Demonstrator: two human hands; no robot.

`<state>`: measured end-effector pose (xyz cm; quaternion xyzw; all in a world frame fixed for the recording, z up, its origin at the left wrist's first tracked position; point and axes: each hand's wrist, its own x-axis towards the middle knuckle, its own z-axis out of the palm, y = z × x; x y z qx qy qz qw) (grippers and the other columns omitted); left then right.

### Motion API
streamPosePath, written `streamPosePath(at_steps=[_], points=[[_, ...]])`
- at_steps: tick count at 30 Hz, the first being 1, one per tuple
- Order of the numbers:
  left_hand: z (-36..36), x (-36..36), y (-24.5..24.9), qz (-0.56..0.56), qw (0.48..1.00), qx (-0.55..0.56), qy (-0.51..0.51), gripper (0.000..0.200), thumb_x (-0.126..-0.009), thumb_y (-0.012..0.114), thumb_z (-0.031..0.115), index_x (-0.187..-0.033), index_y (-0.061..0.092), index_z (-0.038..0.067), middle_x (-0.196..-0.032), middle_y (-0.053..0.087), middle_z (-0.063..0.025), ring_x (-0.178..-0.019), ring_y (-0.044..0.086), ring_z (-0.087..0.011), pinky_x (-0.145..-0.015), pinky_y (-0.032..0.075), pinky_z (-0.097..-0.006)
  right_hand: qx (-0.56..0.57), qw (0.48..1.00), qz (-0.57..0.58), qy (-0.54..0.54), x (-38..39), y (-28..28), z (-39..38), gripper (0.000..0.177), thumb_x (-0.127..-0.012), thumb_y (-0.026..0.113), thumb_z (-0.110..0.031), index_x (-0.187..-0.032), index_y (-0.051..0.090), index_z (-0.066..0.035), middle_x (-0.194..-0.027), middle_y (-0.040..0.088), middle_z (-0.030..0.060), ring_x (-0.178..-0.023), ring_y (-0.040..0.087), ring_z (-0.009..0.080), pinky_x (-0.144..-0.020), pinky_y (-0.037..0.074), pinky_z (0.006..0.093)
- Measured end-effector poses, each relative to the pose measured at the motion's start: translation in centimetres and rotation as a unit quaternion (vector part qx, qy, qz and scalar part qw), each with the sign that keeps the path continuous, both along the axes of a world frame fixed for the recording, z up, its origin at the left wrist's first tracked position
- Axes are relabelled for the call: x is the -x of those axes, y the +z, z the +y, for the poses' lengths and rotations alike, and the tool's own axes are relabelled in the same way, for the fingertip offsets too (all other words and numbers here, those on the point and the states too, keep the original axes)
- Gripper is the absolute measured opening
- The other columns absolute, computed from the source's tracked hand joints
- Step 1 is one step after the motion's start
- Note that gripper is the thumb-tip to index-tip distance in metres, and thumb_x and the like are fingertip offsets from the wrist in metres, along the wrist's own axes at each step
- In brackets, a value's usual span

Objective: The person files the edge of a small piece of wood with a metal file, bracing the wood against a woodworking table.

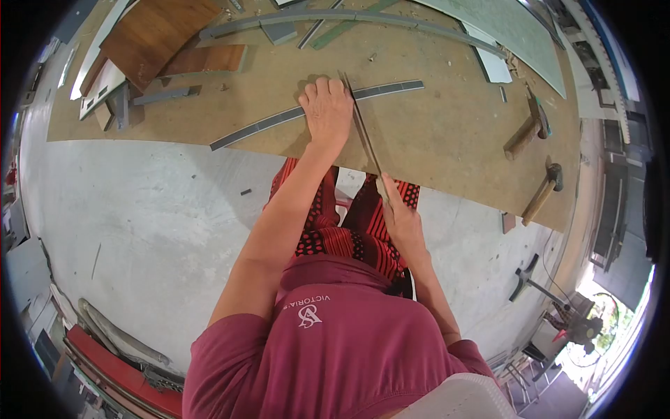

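A long, narrow grey strip (262, 123) with pale edges lies aslant on the brown board of the worktable. My left hand (326, 112) is closed over its middle and presses it down, fingers bent across the far edge. In my right hand (403, 220), close to my lap at the near table edge, is the handle of a hand saw. The thin saw blade (364, 133) points away from me and crosses the strip just right of my left fingers. Most of the handle is hidden by my right fingers.
Two hammers (548, 192) (528, 133) lie at the table's right side. Brown wood panels (157, 38) and offcuts are piled at the back left. A long grey strip (335, 14) and a pale green sheet (509, 35) lie along the back. A fan (576, 325) stands on the right.
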<state>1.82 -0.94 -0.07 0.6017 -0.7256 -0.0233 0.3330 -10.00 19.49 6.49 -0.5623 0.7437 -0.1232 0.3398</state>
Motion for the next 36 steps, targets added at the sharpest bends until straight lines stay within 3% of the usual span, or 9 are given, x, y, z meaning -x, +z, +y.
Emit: streamPosePath(at_steps=[3,5,9,25,27,28,31,33,36], points=[[-0.1,0.0,0.0,0.005,1.0,0.015,-0.014,0.015,-0.08,0.063,0.014,-0.087,0.053,0.006,-0.09,0.052,-0.0127,-0.088,0.049,-0.033,-0.076,0.036,-0.0457,0.085,0.995,-0.043,-0.015,0.1,-0.5,1.6,0.056,-0.091,0.05,-0.008,-0.144,0.034,-0.019,-0.101,0.061,0.0285,-0.083,0.062,0.0442,-0.068,0.047,0.0488],[0.0,0.0,0.1,-0.004,1.0,0.013,-0.007,0.015,-0.08,0.063,0.014,-0.088,0.053,0.006,-0.091,0.052,-0.0126,-0.088,0.05,-0.0328,-0.076,0.036,-0.0456,0.106,0.994,-0.014,-0.006,-0.4,-0.3,0.4,0.054,-0.091,0.052,-0.011,-0.142,0.038,-0.024,-0.07,0.061,0.0214,-0.066,0.063,0.0387,-0.058,0.047,0.0511],[-0.1,-0.1,-0.2,-0.002,1.0,0.021,-0.013,0.014,-0.081,0.062,0.015,-0.088,0.054,0.006,-0.091,0.053,-0.0125,-0.088,0.05,-0.0326,-0.076,0.036,-0.0455,0.229,0.972,0.034,0.026,-1.0,-1.9,-4.5,0.053,-0.091,0.053,-0.011,-0.14,0.039,-0.024,-0.067,0.06,0.021,-0.062,0.062,0.0388,-0.054,0.046,0.05],[-0.1,-0.1,0.1,-0.011,1.0,0.002,-0.01,0.017,-0.081,0.064,0.017,-0.092,0.054,0.009,-0.094,0.055,-0.0103,-0.09,0.051,-0.0321,-0.076,0.037,-0.046,0.122,0.992,0.038,0.01,-1.2,-1.6,-3.4,0.054,-0.092,0.051,-0.013,-0.142,0.036,-0.024,-0.066,0.06,0.0201,-0.059,0.061,0.0386,-0.054,0.046,0.051],[0.0,-0.2,0.0,-0.013,1.0,0.004,-0.012,0.017,-0.081,0.064,0.017,-0.093,0.054,0.009,-0.094,0.055,-0.0104,-0.091,0.051,-0.0322,-0.077,0.037,-0.0461,0.096,0.995,0.002,-0.004,-1.4,-0.2,-5.6,0.052,-0.091,0.051,-0.01,-0.14,0.039,-0.021,-0.114,0.059,0.0242,-0.078,0.063,0.0419,-0.068,0.05,0.0494],[0.0,-0.2,-0.1,-0.016,1.0,0.004,-0.011,0.016,-0.082,0.064,0.017,-0.092,0.054,0.009,-0.093,0.055,-0.0104,-0.09,0.051,-0.0323,-0.076,0.037,-0.0462,0.098,0.995,0.001,-0.005,-1.5,-0.4,-5.5,0.052,-0.091,0.051,-0.01,-0.14,0.039,-0.021,-0.114,0.059,0.0242,-0.078,0.063,0.0419,-0.068,0.05,0.0494],[-0.1,-0.2,0.0,-0.019,1.0,0.006,-0.011,0.016,-0.082,0.064,0.018,-0.091,0.055,0.009,-0.093,0.055,-0.0102,-0.09,0.052,-0.0324,-0.076,0.037,-0.0462,0.115,0.992,0.044,0.01,-1.1,-1.6,-3.6,0.053,-0.09,0.051,-0.009,-0.14,0.038,-0.021,-0.108,0.062,0.0221,-0.075,0.063,0.0416,-0.066,0.049,0.0503],[-0.1,0.0,0.0,-0.019,1.0,0.001,-0.012,0.015,-0.082,0.064,0.018,-0.091,0.055,0.009,-0.093,0.055,-0.01,-0.089,0.052,-0.0325,-0.076,0.038,-0.0462,0.149,0.989,0.014,-0.003,-0.9,-1.8,-0.9,0.053,-0.091,0.052,-0.01,-0.141,0.039,-0.022,-0.064,0.059,0.0173,-0.055,0.061,0.0352,-0.051,0.046,0.0483],[0.0,-0.1,0.0,-0.015,1.0,0.011,-0.016,0.014,-0.082,0.063,0.018,-0.088,0.055,0.008,-0.092,0.054,-0.0108,-0.089,0.05,-0.0322,-0.077,0.037,-0.046,0.172,0.984,-0.035,-0.024,-0.9,-1.4,1.2,0.053,-0.091,0.052,-0.01,-0.14,0.039,-0.022,-0.065,0.059,0.0176,-0.056,0.061,0.0351,-0.052,0.047,0.0477]])
